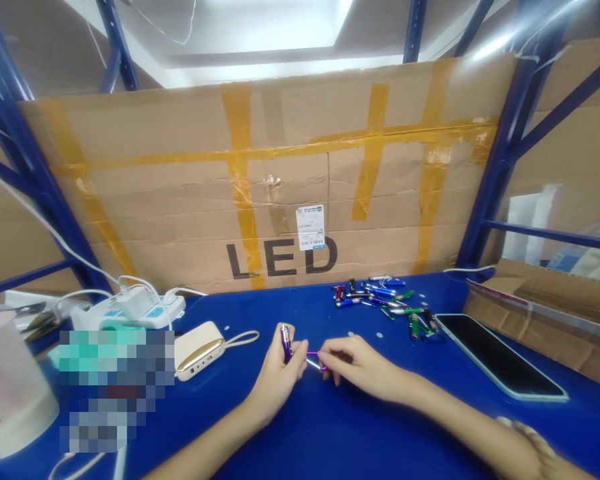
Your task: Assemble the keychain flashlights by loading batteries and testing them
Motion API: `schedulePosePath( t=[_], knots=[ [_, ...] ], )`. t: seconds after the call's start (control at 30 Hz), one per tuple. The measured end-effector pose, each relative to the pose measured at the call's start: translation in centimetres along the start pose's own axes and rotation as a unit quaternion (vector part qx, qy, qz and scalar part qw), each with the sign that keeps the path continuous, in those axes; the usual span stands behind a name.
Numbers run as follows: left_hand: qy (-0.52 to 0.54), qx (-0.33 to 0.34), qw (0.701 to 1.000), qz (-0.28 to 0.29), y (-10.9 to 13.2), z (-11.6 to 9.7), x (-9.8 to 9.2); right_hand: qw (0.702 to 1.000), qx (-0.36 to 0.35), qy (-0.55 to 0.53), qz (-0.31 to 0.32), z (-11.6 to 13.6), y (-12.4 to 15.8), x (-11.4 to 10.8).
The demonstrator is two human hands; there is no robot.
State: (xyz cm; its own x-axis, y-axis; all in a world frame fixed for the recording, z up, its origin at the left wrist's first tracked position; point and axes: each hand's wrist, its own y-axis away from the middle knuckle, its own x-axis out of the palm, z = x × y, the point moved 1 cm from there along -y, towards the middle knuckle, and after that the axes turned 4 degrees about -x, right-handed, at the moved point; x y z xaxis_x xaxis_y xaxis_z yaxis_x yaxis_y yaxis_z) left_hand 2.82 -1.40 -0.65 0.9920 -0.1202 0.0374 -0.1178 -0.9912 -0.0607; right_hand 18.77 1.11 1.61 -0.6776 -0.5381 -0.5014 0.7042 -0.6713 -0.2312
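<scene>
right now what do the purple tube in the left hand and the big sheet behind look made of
The purple tube looks like glossy coated metal, from its sharp sheen, though hard plastic is possible. The sheet is matte brown cardboard, creased and taped.

"Where can a hand be passed?"

"Over the blue tabletop point(300, 440), room is left in front of the left hand point(279, 377) and right hand point(363, 367)."

"What is met beyond them?"

"Ahead, a loose heap of small metal keychain flashlights point(383, 300) is found. To the right, a flat black tablet point(500, 357) lies. To the left, a cream power bank point(197, 350) and a white power strip point(135, 308) are placed."

"And between the hands?"

"The gap is crossed by a purple metal flashlight point(286, 343) and a thin magenta wire loop point(313, 360)."
</scene>
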Motion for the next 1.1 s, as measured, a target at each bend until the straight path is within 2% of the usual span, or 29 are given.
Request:
schedulePosePath(
  t=[0.2,0.33,0.5,0.6,0.73,0.83,0.97,1.1],
  knots=[
    [-0.059,0.040,0.997,-0.003,-0.2,0.3,-0.1,0.999,-0.026,0.010,-0.028,-0.6,-0.2,0.1],
    [-0.116,0.058,0.992,0.001,0.0,0.0,0.0,0.995,-0.044,0.058,-0.075,-1.0,-0.5,0.4],
    [-0.118,0.011,0.993,0.022,-0.1,0.1,0.1,0.991,-0.014,0.006,-0.136,-1.4,-1.1,-0.1],
    [-0.089,-0.018,0.995,0.038,-0.4,0.2,0.2,0.992,-0.035,-0.029,-0.117,-1.2,-1.0,-0.2],
    [-0.040,-0.079,0.994,0.061,-0.2,-0.2,0.4,0.989,-0.122,-0.007,-0.078,-0.6,-0.7,0.0],
    [-0.004,-0.102,0.993,0.063,0.1,-0.7,0.6,0.983,-0.154,0.023,-0.092,-0.4,-0.6,0.0],
    [0.041,-0.079,0.995,0.038,-0.1,-0.8,0.3,0.979,-0.156,0.055,-0.123,-0.7,-0.8,-0.3],
    [-0.008,-0.037,0.999,0.028,-0.5,-0.1,-0.1,0.977,-0.170,0.070,-0.109,-0.8,-0.8,-0.1]
  ],
)
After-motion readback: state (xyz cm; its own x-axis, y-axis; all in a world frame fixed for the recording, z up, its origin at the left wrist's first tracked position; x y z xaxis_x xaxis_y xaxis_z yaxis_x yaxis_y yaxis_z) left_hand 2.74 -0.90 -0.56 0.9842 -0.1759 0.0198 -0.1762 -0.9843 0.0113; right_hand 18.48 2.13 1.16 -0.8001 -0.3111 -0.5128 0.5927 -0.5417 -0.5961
